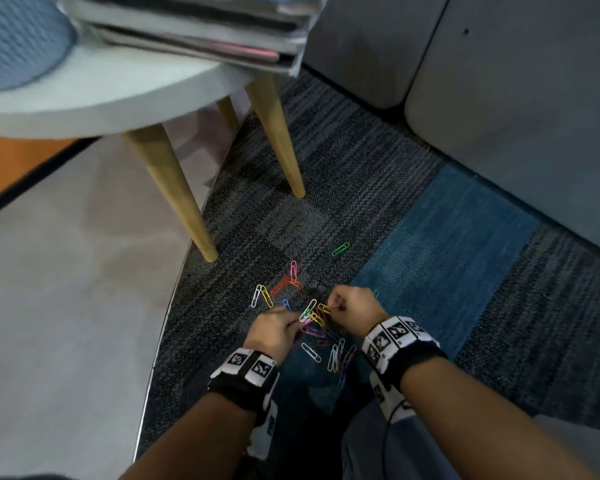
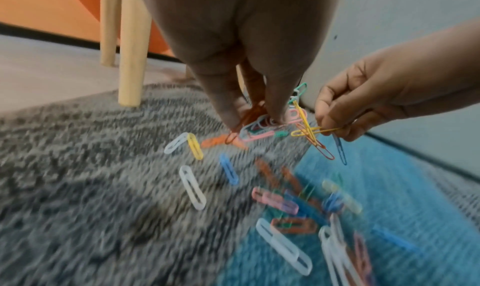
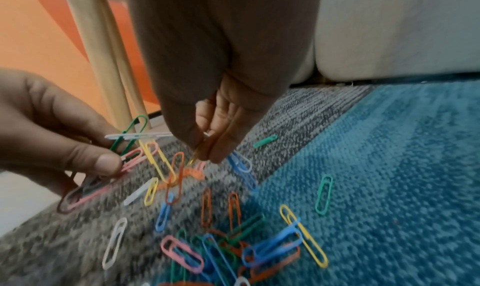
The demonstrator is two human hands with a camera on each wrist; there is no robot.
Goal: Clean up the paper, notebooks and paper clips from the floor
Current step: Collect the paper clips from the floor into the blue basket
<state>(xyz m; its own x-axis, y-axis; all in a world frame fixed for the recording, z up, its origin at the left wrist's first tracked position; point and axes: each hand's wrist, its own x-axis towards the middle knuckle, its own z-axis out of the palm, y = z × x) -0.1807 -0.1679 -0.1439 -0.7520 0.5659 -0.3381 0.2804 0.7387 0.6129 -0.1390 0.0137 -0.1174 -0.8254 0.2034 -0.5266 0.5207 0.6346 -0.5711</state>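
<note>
Several coloured paper clips (image 1: 313, 352) lie scattered on the grey and blue carpet, also shown in the left wrist view (image 2: 192, 187) and the right wrist view (image 3: 303, 235). My left hand (image 1: 293, 323) pinches a bunch of clips between thumb and fingers just above the pile (image 2: 255, 124) (image 3: 111, 163). My right hand (image 1: 336, 304) pinches yellow clips close beside it (image 2: 335, 131) (image 3: 207, 156), with tangled clips dangling below. One green clip (image 1: 340, 249) lies apart, farther out. A stack of notebooks (image 1: 194, 32) sits on the round white table (image 1: 101, 95).
Wooden table legs (image 1: 174, 192) (image 1: 278, 140) stand just beyond the clips to the left. Grey upholstered furniture (image 1: 499, 98) borders the carpet on the right. A pale hard floor (image 1: 66, 271) begins left of the carpet's curved edge. A blue woven object (image 1: 18, 39) lies on the table.
</note>
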